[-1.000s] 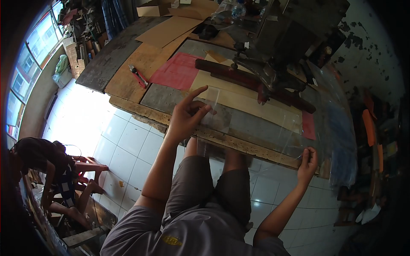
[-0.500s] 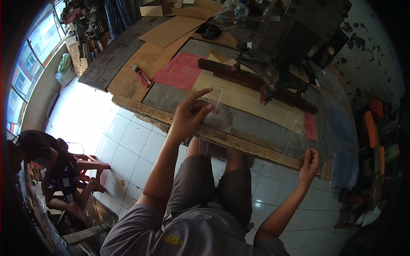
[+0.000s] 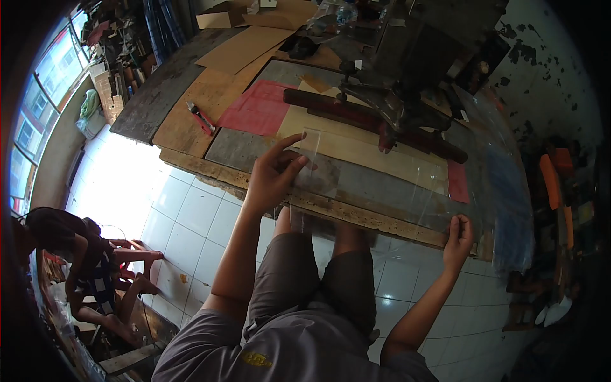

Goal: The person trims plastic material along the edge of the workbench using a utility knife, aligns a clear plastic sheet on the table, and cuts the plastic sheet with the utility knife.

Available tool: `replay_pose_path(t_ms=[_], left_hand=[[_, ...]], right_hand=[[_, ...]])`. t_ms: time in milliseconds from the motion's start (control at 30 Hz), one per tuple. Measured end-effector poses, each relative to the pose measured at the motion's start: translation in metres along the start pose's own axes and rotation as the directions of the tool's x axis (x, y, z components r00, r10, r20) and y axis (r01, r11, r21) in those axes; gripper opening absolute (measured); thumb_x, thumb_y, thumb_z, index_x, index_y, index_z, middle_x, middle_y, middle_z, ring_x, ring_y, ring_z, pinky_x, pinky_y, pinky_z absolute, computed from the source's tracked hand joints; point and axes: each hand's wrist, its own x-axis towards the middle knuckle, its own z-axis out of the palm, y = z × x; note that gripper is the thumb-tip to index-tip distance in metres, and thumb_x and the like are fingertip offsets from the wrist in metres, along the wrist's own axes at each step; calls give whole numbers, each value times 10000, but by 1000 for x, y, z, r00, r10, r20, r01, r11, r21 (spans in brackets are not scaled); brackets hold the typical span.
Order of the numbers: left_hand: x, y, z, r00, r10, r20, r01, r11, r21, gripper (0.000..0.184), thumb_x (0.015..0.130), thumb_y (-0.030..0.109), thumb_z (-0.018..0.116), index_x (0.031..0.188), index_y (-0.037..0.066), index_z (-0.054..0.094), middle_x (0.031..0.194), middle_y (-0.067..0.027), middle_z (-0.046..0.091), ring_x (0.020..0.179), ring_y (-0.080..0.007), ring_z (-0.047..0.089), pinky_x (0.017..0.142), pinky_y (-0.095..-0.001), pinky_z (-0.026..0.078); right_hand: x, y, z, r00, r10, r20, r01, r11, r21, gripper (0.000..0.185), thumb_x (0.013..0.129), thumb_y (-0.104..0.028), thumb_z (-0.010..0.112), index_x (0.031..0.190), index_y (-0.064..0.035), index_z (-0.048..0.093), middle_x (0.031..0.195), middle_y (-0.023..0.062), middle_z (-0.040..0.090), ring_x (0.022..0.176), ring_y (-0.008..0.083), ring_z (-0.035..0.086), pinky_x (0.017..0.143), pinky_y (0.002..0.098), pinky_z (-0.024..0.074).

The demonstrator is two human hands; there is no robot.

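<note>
Clear plastic film (image 3: 321,178) is stretched between the person's two hands, over the near edge of the workbench (image 3: 356,212) and on the near side of the press; being see-through, its full outline is hard to follow. The left hand (image 3: 275,175) holds the film's left end, with the thumb in front and a fingertip showing through from behind; the index finger is held out straight, well apart from the thumb. The right hand (image 3: 459,234) is at the film's right end, thumb and fingertips brought together in a narrow pinch on it.

Beyond the hands stands the dark press (image 3: 417,54), its long dark-red bar (image 3: 375,123) running slantwise over a cream sheet (image 3: 356,142). A pink-red sheet (image 3: 258,109) lies at the left of the cream one, and a smaller red piece (image 3: 457,181) shows at its right end. All of these rest over a grey plate (image 3: 245,151) set into the bench. To the left of the plate, on bare wood, is a red-and-black utility knife (image 3: 201,119).

On the far side lie flat cardboard (image 3: 238,51), an open cardboard box (image 3: 223,17) and a plastic bottle (image 3: 346,14). Clear bluish plastic sheeting (image 3: 509,213) hangs at the bench's right end. At the near left, a co-worker (image 3: 67,245) bends forward beside a red stool (image 3: 137,254) on the white tiled floor (image 3: 197,213).
</note>
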Motion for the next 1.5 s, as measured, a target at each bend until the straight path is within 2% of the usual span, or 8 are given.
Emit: replay_pose_path(t_ms=[700, 800, 933, 1033, 1100, 1300, 1433, 1500], left_hand=[[3, 1, 3, 1000, -22, -1, 22, 999, 48, 543, 1020, 131, 711, 1529, 69, 533, 1042, -69, 795, 856, -91, 687, 808, -261, 539], [3, 3, 17, 975, 176, -132, -147, 967, 207, 538, 974, 114, 743, 1479, 53, 566, 1141, -103, 742, 843, -129, 677, 742, -284, 540], [-22, 19, 37, 789, 613, -43, -455, 630, 629, 437, 930, 98, 766, 1345, 61, 636, 1194, -123, 707, 896, -225, 719, 869, -365, 563], [-77, 31, 80, 955, 134, 265, -198, 952, 233, 372, 932, 158, 783, 1270, 54, 667, 1127, -107, 717, 1011, -284, 717, 916, -415, 537], [-103, 38, 107, 880, 154, 449, -327, 882, 339, 435, 946, 252, 787, 1306, 40, 665, 1184, -119, 689, 1132, -285, 677, 929, -401, 524], [-140, 38, 138, 976, 94, 196, -149, 946, 289, 637, 975, 313, 766, 1504, 40, 538, 1375, -150, 591, 1303, -280, 589, 1056, -388, 471], [-140, 28, 134, 973, 45, 225, 18, 962, -271, 435, 1038, 252, 706, 1402, 49, 582, 1377, -125, 632, 1305, -237, 604, 1091, -383, 465], [-142, 21, 134, 951, -74, 299, 252, 745, -617, 301, 1064, 231, 679, 1305, 58, 628, 1354, -114, 665, 1282, -209, 626, 1111, -389, 463]], right_hand=[[0, -7, 1, 1000, -5, -7, 5, 1000, -3, 247, 1067, -271, 689, 1044, -25, 678, 849, -12, 636, 777, 76, 576, 733, 260, 465], [0, -12, 4, 1000, -17, -18, 16, 999, -41, 261, 1066, -286, 692, 1046, -26, 681, 841, -17, 638, 765, 72, 572, 716, 261, 465], [-5, -20, -1, 997, -75, -6, 75, 997, -28, 266, 1069, -292, 691, 1049, -26, 685, 837, -21, 641, 761, 65, 566, 692, 261, 463], [-25, -50, -1, 998, 22, 52, -25, 998, 50, 245, 1064, -253, 692, 1014, -15, 672, 845, -2, 645, 786, 86, 574, 744, 270, 480], [-42, -62, 3, 991, -126, 48, 123, 991, 62, 226, 1061, -225, 692, 996, -11, 663, 846, 11, 645, 797, 104, 581, 769, 278, 489], [-88, -113, 4, 892, -449, 58, 453, 886, -103, 121, 1002, -99, 732, 1004, -8, 651, 896, 88, 683, 809, 214, 663, 750, 329, 530], [-105, -128, 9, 869, -487, 91, 495, 864, -97, 126, 993, -88, 745, 1016, -3, 654, 905, 109, 678, 799, 238, 677, 722, 343, 545], [-113, -137, 15, 886, -455, 90, 461, 885, -69, 122, 991, -76, 745, 1024, 0, 655, 913, 117, 675, 798, 240, 679, 715, 341, 549]])
